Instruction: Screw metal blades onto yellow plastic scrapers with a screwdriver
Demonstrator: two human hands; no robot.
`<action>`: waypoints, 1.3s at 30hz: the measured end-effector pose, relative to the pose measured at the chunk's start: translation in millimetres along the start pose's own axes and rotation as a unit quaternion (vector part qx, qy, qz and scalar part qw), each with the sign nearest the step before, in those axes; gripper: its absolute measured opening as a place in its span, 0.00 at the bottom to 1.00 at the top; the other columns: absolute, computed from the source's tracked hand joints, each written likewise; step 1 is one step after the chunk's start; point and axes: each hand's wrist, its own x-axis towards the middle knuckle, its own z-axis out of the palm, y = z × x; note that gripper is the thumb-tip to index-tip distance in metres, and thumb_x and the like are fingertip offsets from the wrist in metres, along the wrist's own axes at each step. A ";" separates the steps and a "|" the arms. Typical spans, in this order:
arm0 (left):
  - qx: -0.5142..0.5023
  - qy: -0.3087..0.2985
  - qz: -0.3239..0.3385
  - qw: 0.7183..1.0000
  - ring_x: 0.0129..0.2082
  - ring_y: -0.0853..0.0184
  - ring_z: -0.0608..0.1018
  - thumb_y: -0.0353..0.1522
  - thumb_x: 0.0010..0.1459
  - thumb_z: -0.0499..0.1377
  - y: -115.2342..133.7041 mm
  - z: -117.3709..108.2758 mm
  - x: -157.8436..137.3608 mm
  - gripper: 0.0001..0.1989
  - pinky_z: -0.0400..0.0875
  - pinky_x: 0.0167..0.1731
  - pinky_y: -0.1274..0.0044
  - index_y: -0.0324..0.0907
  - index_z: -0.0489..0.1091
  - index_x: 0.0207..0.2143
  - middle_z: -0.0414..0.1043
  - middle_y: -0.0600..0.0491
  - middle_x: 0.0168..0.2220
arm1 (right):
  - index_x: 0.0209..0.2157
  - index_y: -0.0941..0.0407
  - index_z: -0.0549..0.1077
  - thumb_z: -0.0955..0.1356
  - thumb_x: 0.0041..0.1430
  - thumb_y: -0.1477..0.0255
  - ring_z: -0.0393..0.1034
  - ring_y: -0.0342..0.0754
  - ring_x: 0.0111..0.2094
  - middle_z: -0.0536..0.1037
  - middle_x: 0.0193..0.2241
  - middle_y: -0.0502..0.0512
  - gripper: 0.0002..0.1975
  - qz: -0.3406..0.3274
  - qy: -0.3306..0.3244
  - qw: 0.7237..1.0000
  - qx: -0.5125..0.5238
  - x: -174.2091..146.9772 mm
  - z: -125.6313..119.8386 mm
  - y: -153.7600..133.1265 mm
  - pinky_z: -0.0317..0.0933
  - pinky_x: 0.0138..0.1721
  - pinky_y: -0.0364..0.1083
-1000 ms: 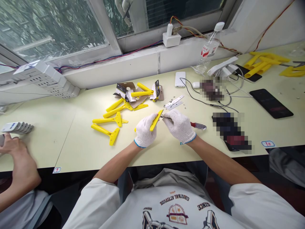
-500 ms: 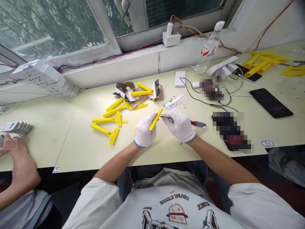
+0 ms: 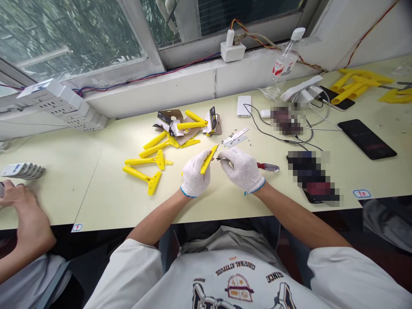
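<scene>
My left hand [image 3: 196,174], in a white knit glove, is closed around a yellow scraper [image 3: 209,159]. The flat head of the scraper rises from my grip, tilted to the right; most of its handle is hidden. Also gloved, my right hand [image 3: 243,169] is shut on a screwdriver [image 3: 268,167] whose red and clear handle sticks out to the right. Its dark metal tip points left at the scraper head, with a small gap visible between them. Just beyond my right hand lie thin metal blades [image 3: 235,137] with small screws scattered about.
Several yellow scrapers [image 3: 144,162] lie at the left, near opened cardboard packages [image 3: 172,122]. At the right are a phone [image 3: 367,138], cables, a white power bank [image 3: 243,106] and a plastic bottle [image 3: 283,64]. Another person's hand [image 3: 19,195] rests at the far left beside stacked white items.
The scraper in my left hand has shifted slightly left and down, so the gap to the screwdriver tip is a little wider. My right hand has barely moved.
</scene>
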 end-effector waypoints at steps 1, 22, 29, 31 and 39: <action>-0.004 0.005 0.002 1.000 0.53 0.60 0.87 0.36 0.79 0.52 -0.7 0.2 0.3 0.18 0.81 0.58 0.69 0.44 0.72 0.65 0.85 0.45 0.49 | 0.48 0.56 0.84 0.67 0.73 0.75 0.76 0.47 0.42 0.83 0.43 0.58 0.12 -0.001 -0.007 1.000 -0.001 0.1 -1.6 -1.3 0.64 0.45 0.45; 0.022 -0.012 0.004 1.000 0.52 0.61 0.87 0.34 0.78 0.49 1.4 -4.6 7.8 0.19 0.80 0.58 0.68 0.42 0.71 0.64 0.85 0.44 0.48 | 0.37 0.55 0.82 0.73 0.71 0.67 0.76 0.43 0.35 0.83 0.34 0.49 0.08 -0.072 0.013 0.997 0.002 -2.5 8.1 2.6 0.57 0.37 0.45; -0.106 -0.144 -0.156 0.971 0.49 0.60 0.85 0.31 0.70 0.53 24.6 -25.2 28.6 0.19 0.79 0.54 0.67 0.43 0.76 0.58 0.83 0.48 0.47 | 0.44 0.54 0.85 0.72 0.74 0.62 0.80 0.47 0.39 0.86 0.40 0.52 0.11 -0.078 0.015 0.997 0.008 -3.8 9.9 6.5 0.62 0.41 0.46; -0.189 -0.182 -0.257 0.930 0.36 0.62 0.81 0.31 0.66 0.55 26.7 -32.5 38.1 0.14 0.78 0.40 0.71 0.41 0.80 0.48 0.79 0.51 0.34 | 0.48 0.54 0.85 0.70 0.76 0.62 0.81 0.48 0.45 0.87 0.45 0.54 0.13 -0.047 -0.007 0.999 0.015 -3.8 6.1 6.2 0.66 0.47 0.46; -0.383 -0.211 -0.459 0.773 0.22 0.71 0.68 0.34 0.55 0.64 1.1 -29.3 49.5 0.08 0.65 0.24 0.76 0.39 0.75 0.35 0.71 0.54 0.25 | 0.51 0.54 0.85 0.68 0.76 0.67 0.79 0.50 0.50 0.84 0.49 0.60 0.13 0.011 -0.044 0.999 0.012 -1.5 -0.4 1.2 0.71 0.55 0.47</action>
